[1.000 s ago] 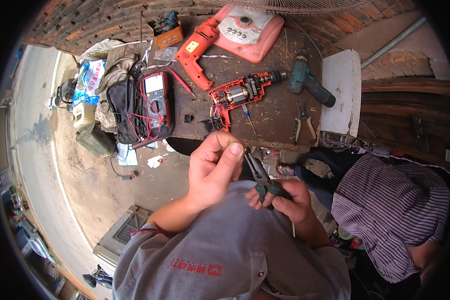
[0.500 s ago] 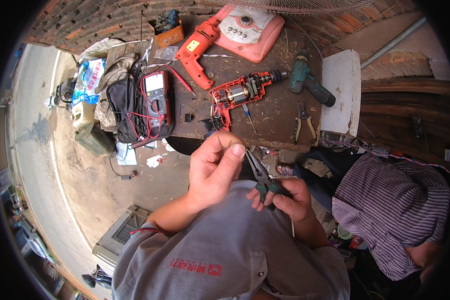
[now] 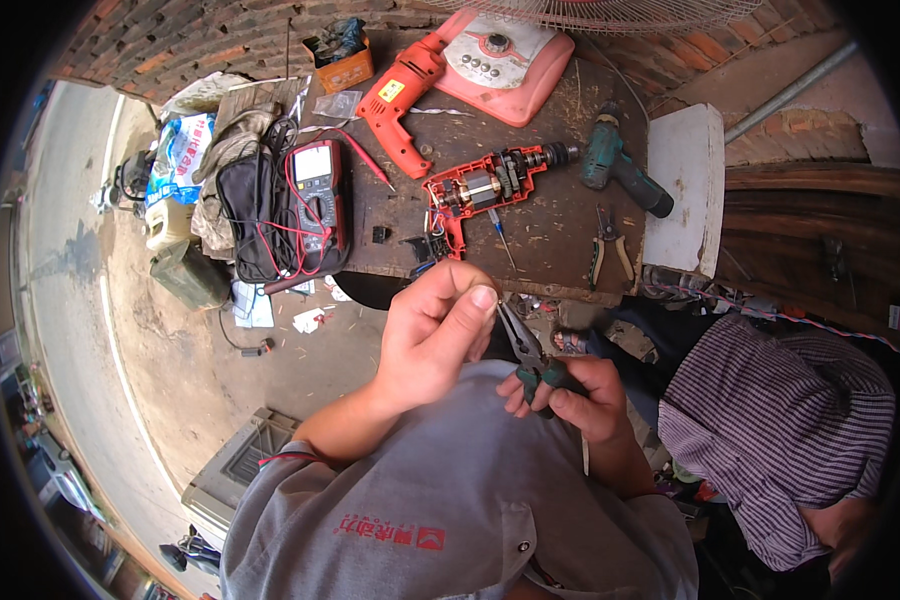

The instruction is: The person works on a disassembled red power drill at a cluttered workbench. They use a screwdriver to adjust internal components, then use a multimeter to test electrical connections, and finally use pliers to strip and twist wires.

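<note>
My right hand (image 3: 582, 395) is wrapped round the dark green handles of long-nose pliers (image 3: 526, 347), whose jaws point up and to the left. Just beside the jaw tips, my left hand (image 3: 438, 325) is closed with thumb and forefinger pinched together. What the pinch holds is too small or too hidden to name. Beyond both hands, on the dark worktable (image 3: 560, 240), lies an opened red drill (image 3: 485, 185) with its motor, gears and wires showing. A thin screwdriver (image 3: 501, 239) rests against its near side.
A red multimeter (image 3: 316, 195) and a black cable pouch (image 3: 245, 215) lie left. Behind are a red drill housing (image 3: 398, 105), an orange box (image 3: 340, 68) and a pink scale-like device (image 3: 515, 65). Right are a teal cordless drill (image 3: 615, 160), pliers (image 3: 608, 250) and a person in a checked shirt (image 3: 780, 420).
Both hands and the pliers have shifted very slightly to the right, still close together. The grips look the same, and the table's things have not been moved.
</note>
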Demonstrator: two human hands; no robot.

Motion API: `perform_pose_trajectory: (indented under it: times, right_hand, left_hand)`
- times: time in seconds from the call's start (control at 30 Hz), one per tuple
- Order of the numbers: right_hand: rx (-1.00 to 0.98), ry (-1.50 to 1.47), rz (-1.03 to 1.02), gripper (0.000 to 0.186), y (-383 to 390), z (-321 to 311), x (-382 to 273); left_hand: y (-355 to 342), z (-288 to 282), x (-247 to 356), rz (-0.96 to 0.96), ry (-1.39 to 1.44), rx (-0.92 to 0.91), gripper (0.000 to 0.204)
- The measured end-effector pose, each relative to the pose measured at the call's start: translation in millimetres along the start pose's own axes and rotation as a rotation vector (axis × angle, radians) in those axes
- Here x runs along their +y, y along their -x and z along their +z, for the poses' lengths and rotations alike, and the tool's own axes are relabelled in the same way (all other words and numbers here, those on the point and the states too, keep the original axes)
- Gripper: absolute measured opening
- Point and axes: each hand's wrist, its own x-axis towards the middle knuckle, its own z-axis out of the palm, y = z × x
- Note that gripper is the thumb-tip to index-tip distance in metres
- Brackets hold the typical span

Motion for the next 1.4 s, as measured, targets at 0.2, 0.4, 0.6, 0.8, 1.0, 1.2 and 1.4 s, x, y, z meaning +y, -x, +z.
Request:
perform_pose_trajectory:
  times: [0.2, 0.4, 0.6, 0.8, 1.0, 1.2, 1.4]
  right_hand:
    - [-0.007, -0.015, 0.000, 0.026, 0, -2, 0]
    - [0.020, -0.034, 0.031, 0.027, 2, -1, -3]
    - [0.056, -0.113, 0.068, 0.027, 3, 4, -1]
    - [0.122, -0.040, 0.057, 0.023, 1, 10, 1]
    - [0.166, 0.149, 0.014, 0.018, -3, 9, 6]
    - [0.174, 0.352, -0.091, 0.015, -10, 0, 17]
    - [0.044, 0.319, -0.198, 0.017, -20, -2, 12]
  left_hand:
    - [-1, -1, -1, -0.002, -0.001, -0.005, 0.019]
    - [-3, -1, 1, 0.007, -0.050, 0.000, 0.018]
    - [-4, 1, -3, 0.072, -0.081, 0.034, 0.015]
    - [-5, 3, -4, 0.066, -0.062, 0.049, 0.014]
    - [-4, 1, 1, -0.080, 0.110, 0.011, 0.017]
    - [-5, 0, 7, -0.218, 0.261, 0.015, 0.019]
    - [-10, 0, 16, -0.181, 0.197, 0.023, 0.019]
